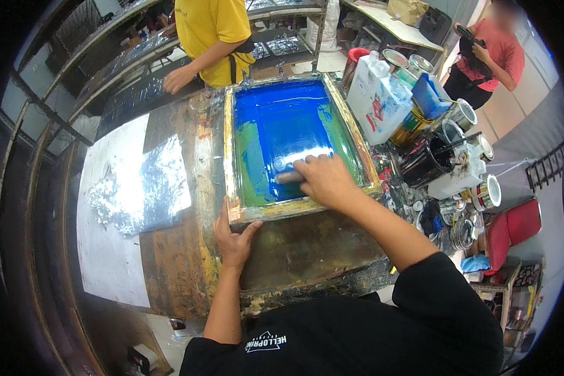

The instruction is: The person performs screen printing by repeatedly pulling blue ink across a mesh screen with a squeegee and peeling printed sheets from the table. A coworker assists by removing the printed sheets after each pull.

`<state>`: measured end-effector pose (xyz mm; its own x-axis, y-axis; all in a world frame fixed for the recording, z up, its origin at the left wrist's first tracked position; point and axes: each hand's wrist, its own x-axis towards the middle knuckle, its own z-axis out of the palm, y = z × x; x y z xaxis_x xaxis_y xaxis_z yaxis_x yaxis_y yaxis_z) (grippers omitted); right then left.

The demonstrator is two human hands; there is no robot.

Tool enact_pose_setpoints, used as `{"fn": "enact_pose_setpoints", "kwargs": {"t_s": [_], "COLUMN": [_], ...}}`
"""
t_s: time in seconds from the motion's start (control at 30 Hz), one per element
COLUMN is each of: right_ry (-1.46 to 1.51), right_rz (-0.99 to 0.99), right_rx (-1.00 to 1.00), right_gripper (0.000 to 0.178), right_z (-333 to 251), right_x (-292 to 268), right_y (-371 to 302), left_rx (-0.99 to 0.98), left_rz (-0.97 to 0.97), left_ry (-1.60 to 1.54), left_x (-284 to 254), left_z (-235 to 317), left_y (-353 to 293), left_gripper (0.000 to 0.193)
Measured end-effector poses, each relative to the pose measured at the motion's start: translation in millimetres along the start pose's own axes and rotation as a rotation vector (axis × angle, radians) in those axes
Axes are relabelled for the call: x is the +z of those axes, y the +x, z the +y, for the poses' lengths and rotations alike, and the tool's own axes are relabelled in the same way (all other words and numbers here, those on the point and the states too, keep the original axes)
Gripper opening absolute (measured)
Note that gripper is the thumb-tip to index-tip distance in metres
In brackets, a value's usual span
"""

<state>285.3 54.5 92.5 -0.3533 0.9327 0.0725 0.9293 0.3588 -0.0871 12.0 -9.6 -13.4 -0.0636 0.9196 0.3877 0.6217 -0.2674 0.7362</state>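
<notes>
A screen printing frame (230, 156) with worn, paint-stained wooden edges lies on the work table. Its green mesh (247, 169) is largely coated with wet blue ink (282, 100). My right hand (328, 180) is closed around a squeegee (288, 178), whose wooden end shows at the left of my fingers, over the lower part of the mesh. The squeegee's blade is mostly hidden. At the near left corner, my left hand (233, 243) grips the frame, thumb on the near side and fingers along the left side.
Left of the frame, a shiny silver sheet (150, 188) lies partly on a white board (109, 250). Paint cans (426, 156) and a white jug (377, 100) crowd the right. A person in yellow (213, 37) stands beyond the table; another in pink (498, 56) stands far right.
</notes>
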Motion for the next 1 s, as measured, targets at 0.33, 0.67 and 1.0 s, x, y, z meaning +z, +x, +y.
{"fn": "enact_pose_setpoints", "kwargs": {"t_s": [0.33,0.67,1.0], "right_ry": [-0.101,-0.048,0.038], "right_rz": [0.692,0.632,0.609], "right_rx": [-0.09,-0.058,-0.082], "right_gripper": [0.06,0.069,0.073], "right_z": [-9.8,12.5,15.4], "right_x": [-122.3,-189.0,-204.8], "right_y": [36.8,104.9,106.7], "left_rx": [0.036,-0.083,0.032], "left_rz": [0.213,-0.194,0.001], "left_ry": [-0.587,0.411,-0.092], "left_x": [-15.8,61.3,49.3], "left_z": [79.0,34.7,58.5], "left_y": [91.4,17.2,67.4], "left_gripper": [0.086,0.056,0.02]}}
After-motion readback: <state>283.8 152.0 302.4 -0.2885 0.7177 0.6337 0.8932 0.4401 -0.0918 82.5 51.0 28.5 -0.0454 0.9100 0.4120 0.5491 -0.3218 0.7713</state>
